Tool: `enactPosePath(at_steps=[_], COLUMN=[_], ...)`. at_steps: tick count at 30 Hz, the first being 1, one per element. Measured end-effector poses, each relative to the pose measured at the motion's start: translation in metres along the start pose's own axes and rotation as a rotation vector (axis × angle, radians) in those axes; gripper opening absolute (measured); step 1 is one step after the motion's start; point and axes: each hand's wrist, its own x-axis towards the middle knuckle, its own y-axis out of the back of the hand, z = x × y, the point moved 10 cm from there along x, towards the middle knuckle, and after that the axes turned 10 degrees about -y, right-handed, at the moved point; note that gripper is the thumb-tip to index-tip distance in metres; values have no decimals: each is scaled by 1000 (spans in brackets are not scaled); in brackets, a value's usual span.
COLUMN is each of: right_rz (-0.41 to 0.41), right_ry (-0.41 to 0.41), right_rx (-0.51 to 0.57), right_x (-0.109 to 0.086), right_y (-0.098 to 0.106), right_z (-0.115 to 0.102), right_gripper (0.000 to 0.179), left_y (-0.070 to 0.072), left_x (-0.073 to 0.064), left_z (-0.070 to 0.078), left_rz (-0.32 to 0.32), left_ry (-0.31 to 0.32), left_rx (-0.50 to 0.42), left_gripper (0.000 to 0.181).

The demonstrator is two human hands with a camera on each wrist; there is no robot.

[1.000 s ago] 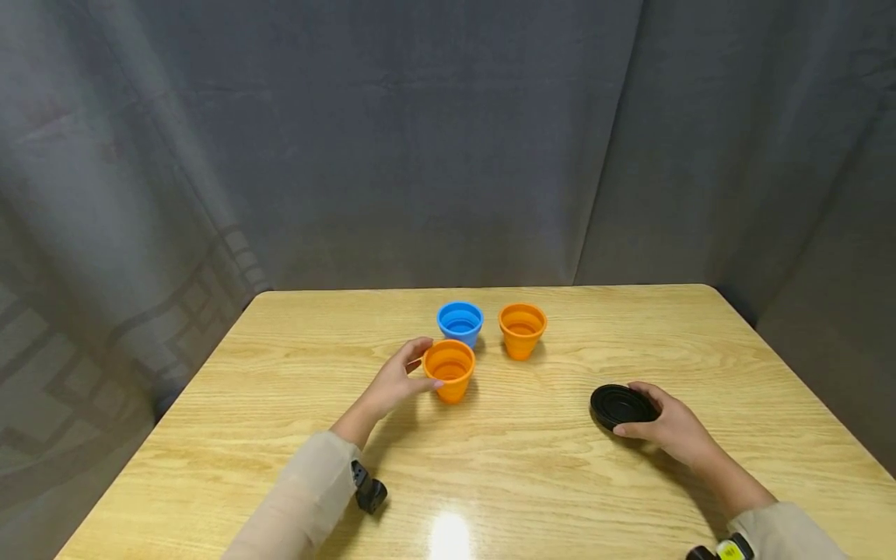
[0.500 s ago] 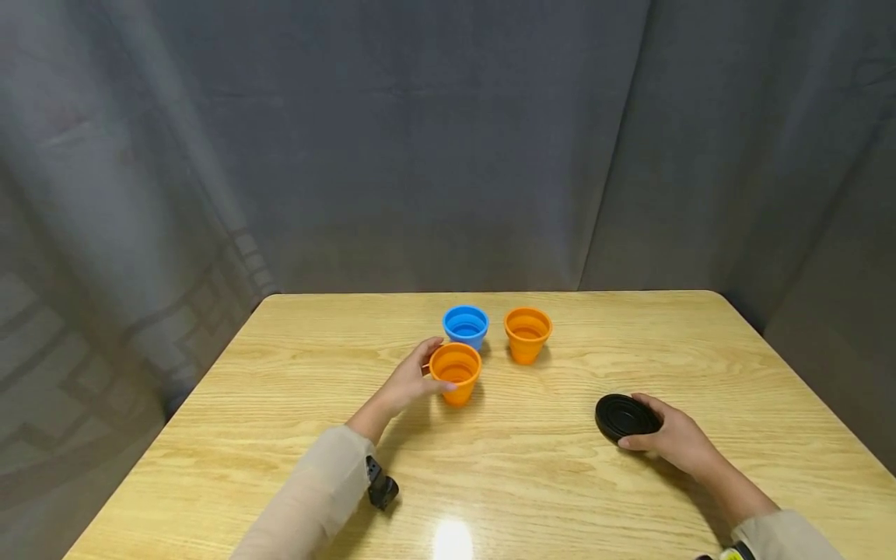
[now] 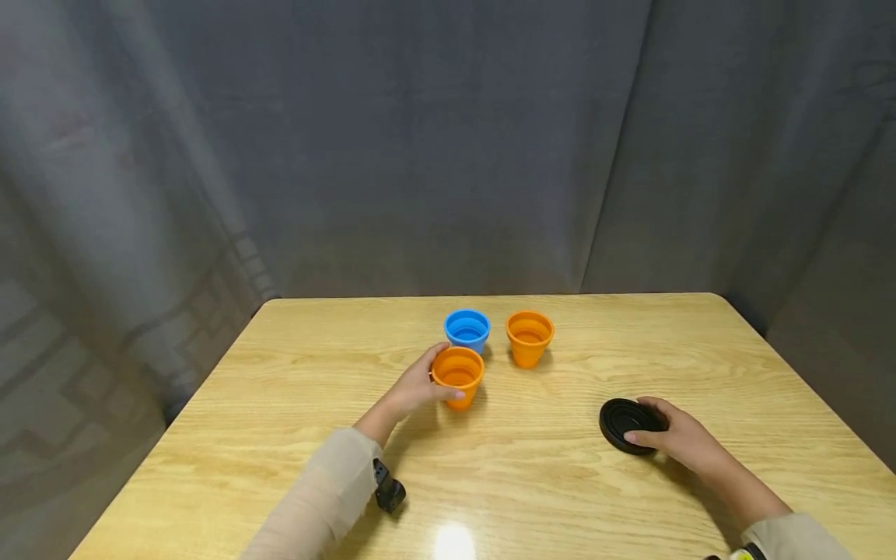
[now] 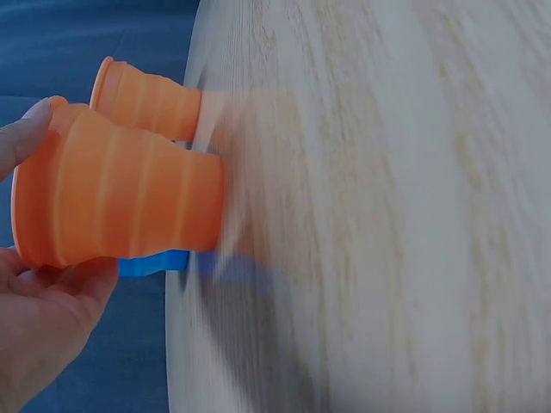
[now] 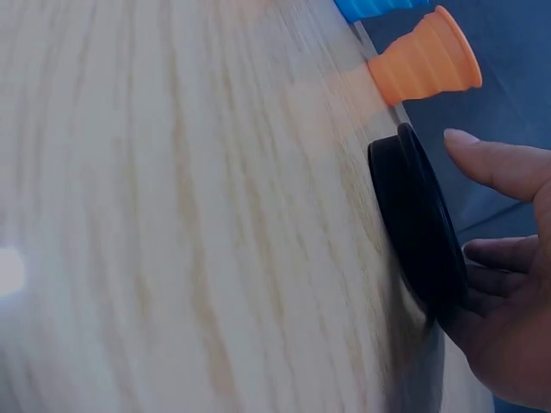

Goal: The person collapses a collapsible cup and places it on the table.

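A: Surroundings first?

B: Grey curtain (image 3: pixel 420 155) behind the far edge of the table (image 3: pixel 560 498). Near that edge stand the blue cup (image 3: pixel 467 320) and, just right of it, the far orange cup (image 3: pixel 530 342).

A: Anything in the way?

B: The near orange cup (image 3: pixel 458 370), a little left of the table's midline, hides part of the blue cup from the head view. Touching or apart, can't tell. The black disc (image 3: pixel 619 424) sits well away, toward the right edge, face up; whether its base lies flush is unclear.

A: Materials?

B: Cups matte, walls stepped in rings, tapering to the base, thick rims. Disc low and round, concentric rings, projecting lip. Table pale, grained, far corners rounded.

A: Hands?

B: Left hand (image 3: pixel 418 386) grips the near orange cup at its rim, thumb on the near side, fingers round the other; cup upright. Right hand (image 3: pixel 677 437) is parted around the disc: fingers at the lip, thumb clear of it in the right wrist view. No firm hold visible. Both arms in pale sleeves (image 3: pixel 315 494).
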Motion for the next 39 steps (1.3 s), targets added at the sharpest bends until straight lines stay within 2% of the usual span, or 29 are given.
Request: enactPosePath(at_steps=[6, 11, 17, 20, 23, 28, 31, 34, 39], right_rz=[59, 98, 77, 64, 67, 48, 35, 19, 6], right_ry=[52, 121, 204, 244, 310, 385, 423, 457, 476], right_rx=[11, 43, 122, 149, 168, 184, 212, 246, 259], right_x=[0, -3, -7, -9, -14, -23, -30, -36, -42], right_y=[8, 11, 1, -9, -16, -30, -36, -42, -51], right_z=[-8, -25, -53, -66, -81, -104, -117, -130, -145], right_gripper=[76, 72, 63, 57, 51, 48, 45, 43, 41], left_y=[4, 5, 4, -1, -6, -13, -18, -23, -29], left_x=[-4, -8, -12, -14, -20, -30, -32, -31, -27], left_z=[2, 9, 19, 28, 44, 67, 73, 74, 65], left_rz=[41, 41, 19, -1, -23, -50, -74, -104, -130], left_ry=[-16, -24, -67, -84, -95, -89, -97, -121, -145], left_rx=[19, -1, -31, -90, -141, -119, -120, -143, -149], left_gripper=[85, 84, 82, 79, 76, 73, 73, 72, 72])
